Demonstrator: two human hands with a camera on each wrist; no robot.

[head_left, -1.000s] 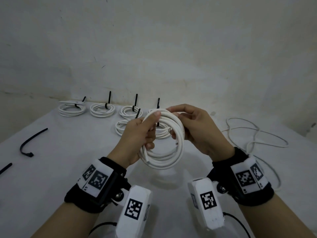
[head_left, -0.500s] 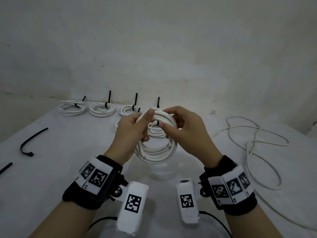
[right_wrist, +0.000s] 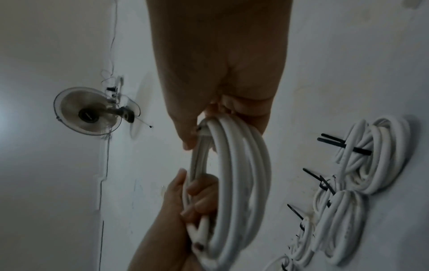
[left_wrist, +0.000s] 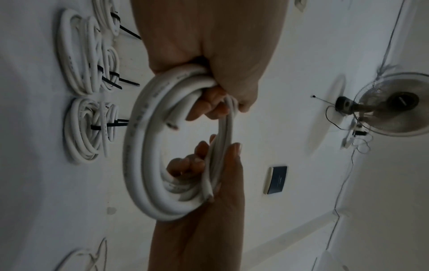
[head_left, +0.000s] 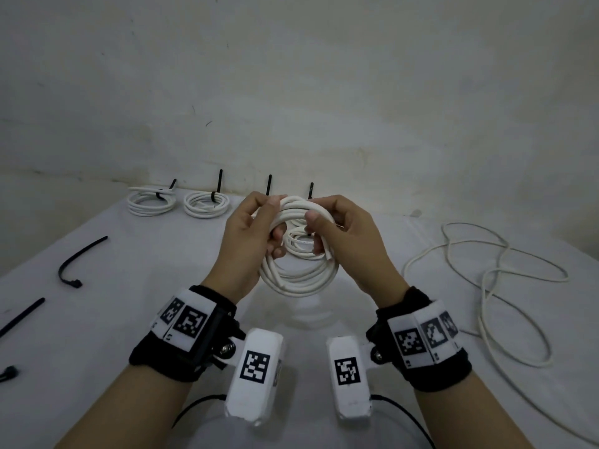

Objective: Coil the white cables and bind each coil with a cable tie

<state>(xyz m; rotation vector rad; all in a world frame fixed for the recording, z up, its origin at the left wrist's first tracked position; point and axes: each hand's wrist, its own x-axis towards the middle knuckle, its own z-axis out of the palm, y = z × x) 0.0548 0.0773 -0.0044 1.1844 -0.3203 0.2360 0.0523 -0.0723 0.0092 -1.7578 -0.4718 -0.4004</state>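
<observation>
I hold a white cable coil [head_left: 299,277] upright above the white table [head_left: 129,319], with no tie on it. My left hand [head_left: 269,228] grips its upper left side, fingers curled through the loop. Thumb on top, my right hand [head_left: 319,234] pinches the strands on the upper right near a loose cable end [head_left: 329,254]. In the left wrist view the coil [left_wrist: 139,146] hangs between the left hand [left_wrist: 216,102] and the right hand [left_wrist: 209,165]. From the right wrist, the coil [right_wrist: 243,183] runs from the right hand [right_wrist: 209,119] to the left hand [right_wrist: 190,199].
Coils bound with black ties [head_left: 152,204] [head_left: 205,205] lie along the back wall; more sit partly hidden behind my hands. Loose black cable ties [head_left: 77,264] [head_left: 19,319] lie at the left. An uncoiled white cable [head_left: 486,277] sprawls at the right.
The right hand slid from the coil's top round to its right side and turned at the wrist. Both hands drew closer together and the coil stayed held.
</observation>
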